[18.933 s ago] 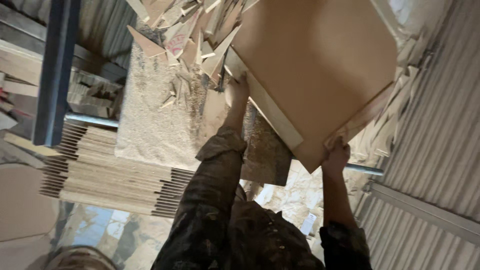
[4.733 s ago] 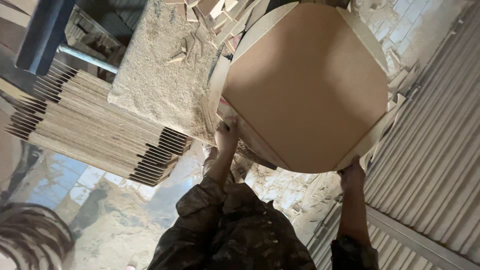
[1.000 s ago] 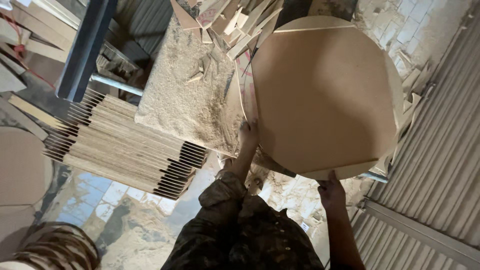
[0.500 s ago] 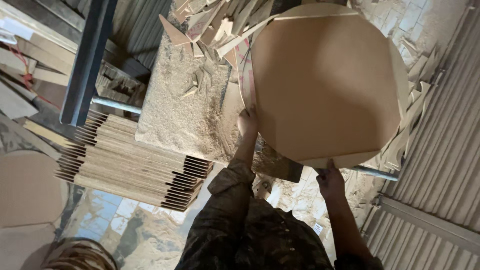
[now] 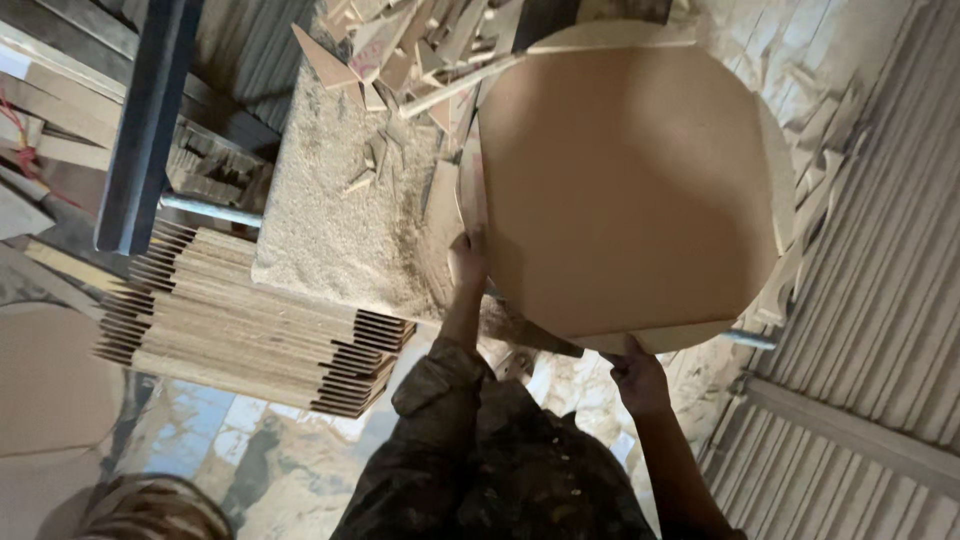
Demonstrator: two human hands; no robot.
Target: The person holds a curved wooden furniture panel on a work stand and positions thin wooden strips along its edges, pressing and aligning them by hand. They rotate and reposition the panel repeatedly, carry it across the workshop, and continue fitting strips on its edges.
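Both hands grip the board (image 5: 625,190) — left hand (image 5: 467,262) at nine o'clock, right hand (image 5: 632,375) at six — steadying it flat over the sawdust-covered worktop (image 5: 340,215).

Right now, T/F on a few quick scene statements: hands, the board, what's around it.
1. Both hands grip the brown board. True: the left hand is at its left edge, the right hand at its near edge.
2. The board is a plain rectangle with square corners. False: its corners are cut off, so it looks roughly round.
3. A stack of thin boards lies left of the person. True.
4. The surface under the board is clean. False: sawdust and offcuts cover it.
5. The left hand rests on the blue post. False: the post stands apart, far left.
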